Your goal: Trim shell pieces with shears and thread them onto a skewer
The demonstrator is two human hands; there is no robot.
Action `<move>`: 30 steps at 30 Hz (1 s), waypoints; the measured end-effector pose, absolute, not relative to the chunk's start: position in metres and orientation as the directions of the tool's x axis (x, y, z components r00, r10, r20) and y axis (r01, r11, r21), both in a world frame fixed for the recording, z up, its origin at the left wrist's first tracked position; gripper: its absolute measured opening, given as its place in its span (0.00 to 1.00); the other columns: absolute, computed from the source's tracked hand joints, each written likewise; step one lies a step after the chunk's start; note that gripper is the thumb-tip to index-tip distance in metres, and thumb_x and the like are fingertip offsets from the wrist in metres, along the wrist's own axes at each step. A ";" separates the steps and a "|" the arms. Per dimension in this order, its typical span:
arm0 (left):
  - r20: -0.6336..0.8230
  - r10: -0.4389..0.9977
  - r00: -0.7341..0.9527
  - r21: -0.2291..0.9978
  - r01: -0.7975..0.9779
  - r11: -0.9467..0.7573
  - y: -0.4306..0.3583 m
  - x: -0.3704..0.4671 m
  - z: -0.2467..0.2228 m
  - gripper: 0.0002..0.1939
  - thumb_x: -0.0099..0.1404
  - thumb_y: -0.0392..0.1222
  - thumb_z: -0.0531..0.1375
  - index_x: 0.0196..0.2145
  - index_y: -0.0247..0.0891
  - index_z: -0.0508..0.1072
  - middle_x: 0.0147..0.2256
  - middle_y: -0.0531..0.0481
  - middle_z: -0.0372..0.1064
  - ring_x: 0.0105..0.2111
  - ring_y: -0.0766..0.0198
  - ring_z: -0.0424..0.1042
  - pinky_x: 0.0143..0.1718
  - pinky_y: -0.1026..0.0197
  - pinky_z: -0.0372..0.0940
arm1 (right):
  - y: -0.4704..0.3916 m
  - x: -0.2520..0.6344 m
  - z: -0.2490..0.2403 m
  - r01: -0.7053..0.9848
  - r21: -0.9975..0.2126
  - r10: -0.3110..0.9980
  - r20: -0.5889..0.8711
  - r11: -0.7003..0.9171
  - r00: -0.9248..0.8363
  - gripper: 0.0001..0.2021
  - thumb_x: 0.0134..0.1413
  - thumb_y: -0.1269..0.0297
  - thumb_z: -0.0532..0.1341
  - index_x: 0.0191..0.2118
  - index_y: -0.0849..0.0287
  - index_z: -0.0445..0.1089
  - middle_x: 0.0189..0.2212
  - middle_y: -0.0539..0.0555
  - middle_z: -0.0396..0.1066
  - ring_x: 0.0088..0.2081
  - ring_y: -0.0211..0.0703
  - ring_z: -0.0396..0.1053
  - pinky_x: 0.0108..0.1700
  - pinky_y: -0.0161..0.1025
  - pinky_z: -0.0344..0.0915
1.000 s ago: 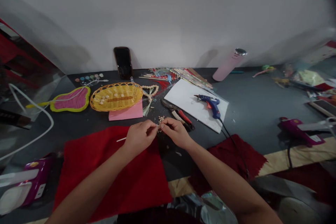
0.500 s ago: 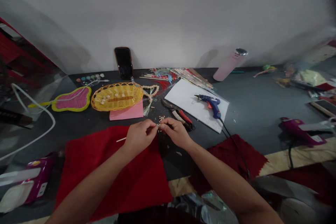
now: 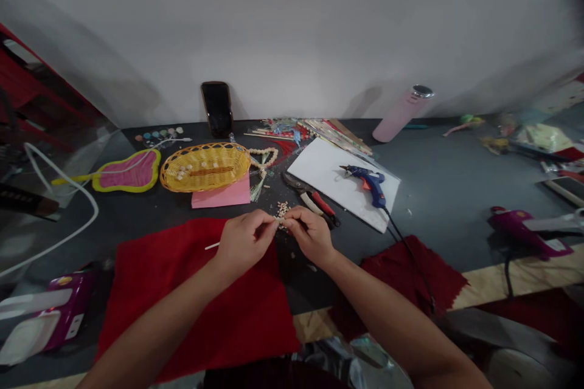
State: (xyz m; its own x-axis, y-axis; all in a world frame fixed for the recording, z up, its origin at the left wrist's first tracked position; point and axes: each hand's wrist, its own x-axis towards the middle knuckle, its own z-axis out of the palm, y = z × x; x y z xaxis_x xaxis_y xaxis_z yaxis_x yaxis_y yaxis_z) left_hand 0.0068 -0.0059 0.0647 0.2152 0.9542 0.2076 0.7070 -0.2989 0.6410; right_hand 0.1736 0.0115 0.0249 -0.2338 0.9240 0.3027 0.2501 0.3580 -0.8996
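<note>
In the head view, which is our only view, our two hands meet just in front of the small pile of beads (image 3: 283,207) on the desk (image 3: 438,194). Our left hand (image 3: 245,238) is closed in a pinch, thumb against finger, and our right hand (image 3: 314,234) makes the same pinch facing it. Between the fingertips of both there is a tiny pale piece (image 3: 279,219); it is too small for us to tell its exact form. A white stick (image 3: 212,246) comes out from behind our left hand, above the red cloth (image 3: 201,316); whether the fingers grip it, we cannot tell.

To do this work well, we should press only lightly, because so small a piece can probably slip out from a hard pinch. It seems good to let one hand hold firm while the other makes the fine movement. Working low, near the beads, is a wise choice: if the piece falls, it does not fall far. But we should mind our knuckles, which could scatter the pile. On the right, the pliers (image 3: 320,202) lie near our right hand, and the glue gun (image 3: 368,181) rests farther away on the white board (image 3: 314,161), so our elbow should avoid its cord (image 3: 406,249).
</note>
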 end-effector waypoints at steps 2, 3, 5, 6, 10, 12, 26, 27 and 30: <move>0.204 0.954 0.220 0.643 0.705 -0.300 -0.006 0.007 0.064 0.10 0.63 0.44 0.53 0.32 0.40 0.71 0.28 0.52 0.73 0.29 0.66 0.70 0.31 0.65 0.60 | 0.012 0.174 0.025 0.259 -0.895 0.922 0.307 0.364 -0.235 0.08 0.55 0.60 0.56 0.31 0.57 0.68 0.26 0.51 0.67 0.27 0.37 0.64 0.30 0.35 0.61; 0.202 0.954 0.221 0.644 0.704 -0.300 -0.006 0.007 0.064 0.10 0.63 0.44 0.53 0.32 0.40 0.71 0.29 0.52 0.73 0.29 0.66 0.70 0.31 0.65 0.60 | 0.012 0.174 0.025 0.264 -0.893 0.922 0.306 0.364 -0.235 0.08 0.56 0.60 0.56 0.31 0.57 0.68 0.26 0.51 0.67 0.27 0.37 0.64 0.30 0.35 0.61; 0.198 0.955 0.221 0.646 0.703 -0.297 -0.005 0.007 0.064 0.10 0.63 0.45 0.52 0.32 0.40 0.71 0.29 0.52 0.73 0.29 0.66 0.70 0.31 0.65 0.61 | 0.012 0.174 0.025 0.272 -0.893 0.924 0.300 0.360 -0.238 0.08 0.56 0.60 0.56 0.31 0.57 0.68 0.26 0.50 0.67 0.27 0.37 0.63 0.30 0.35 0.61; 0.196 0.956 0.221 0.647 0.703 -0.295 -0.005 0.006 0.064 0.10 0.63 0.45 0.53 0.32 0.40 0.71 0.29 0.52 0.73 0.29 0.66 0.71 0.31 0.65 0.61 | 0.012 0.174 0.025 0.274 -0.892 0.924 0.297 0.359 -0.241 0.08 0.56 0.60 0.56 0.31 0.57 0.68 0.26 0.50 0.67 0.27 0.37 0.63 0.30 0.35 0.61; 0.182 0.960 0.214 0.647 0.709 -0.280 -0.005 0.006 0.064 0.10 0.62 0.45 0.53 0.32 0.40 0.71 0.29 0.53 0.73 0.29 0.66 0.71 0.31 0.65 0.60 | 0.012 0.174 0.026 0.271 -0.893 0.922 0.295 0.360 -0.251 0.07 0.56 0.61 0.56 0.31 0.57 0.67 0.26 0.50 0.67 0.27 0.36 0.63 0.31 0.35 0.61; 0.176 0.961 0.213 0.645 0.712 -0.276 -0.005 0.006 0.064 0.10 0.62 0.45 0.53 0.32 0.40 0.71 0.29 0.53 0.73 0.29 0.66 0.71 0.31 0.65 0.60 | 0.012 0.174 0.026 0.270 -0.891 0.919 0.300 0.365 -0.255 0.07 0.56 0.62 0.56 0.31 0.57 0.67 0.26 0.50 0.67 0.27 0.36 0.63 0.31 0.35 0.61; 0.195 0.956 0.217 0.622 0.727 -0.292 -0.002 0.005 0.063 0.09 0.61 0.44 0.53 0.30 0.40 0.71 0.27 0.53 0.73 0.28 0.67 0.70 0.29 0.65 0.60 | 0.018 0.179 0.022 0.315 -0.847 0.888 0.331 0.429 -0.320 0.07 0.57 0.61 0.55 0.34 0.56 0.68 0.28 0.52 0.69 0.31 0.39 0.66 0.35 0.37 0.62; 0.193 0.960 0.201 0.634 0.722 -0.278 -0.001 0.004 0.063 0.09 0.61 0.44 0.54 0.30 0.40 0.71 0.27 0.53 0.73 0.27 0.67 0.70 0.29 0.65 0.60 | 0.022 0.182 0.021 0.336 -0.824 0.874 0.345 0.456 -0.342 0.07 0.57 0.62 0.54 0.35 0.56 0.68 0.30 0.52 0.69 0.33 0.40 0.66 0.37 0.38 0.62; 0.183 0.976 0.117 0.707 0.674 -0.214 0.002 0.001 0.068 0.10 0.60 0.45 0.54 0.28 0.39 0.71 0.26 0.54 0.72 0.25 0.68 0.69 0.28 0.66 0.60 | 0.035 0.191 0.022 0.462 -0.691 0.823 0.383 0.556 -0.419 0.08 0.58 0.63 0.53 0.36 0.56 0.69 0.33 0.55 0.70 0.37 0.42 0.66 0.42 0.42 0.61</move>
State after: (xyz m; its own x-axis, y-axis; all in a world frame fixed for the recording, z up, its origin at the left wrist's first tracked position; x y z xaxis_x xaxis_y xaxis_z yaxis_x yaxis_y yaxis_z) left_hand 0.0015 0.0025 0.0681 0.1172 0.9760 0.1835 0.6739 -0.2139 0.7072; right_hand 0.1914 0.0355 0.0222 -0.4190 0.8235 0.3825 0.4617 0.5560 -0.6911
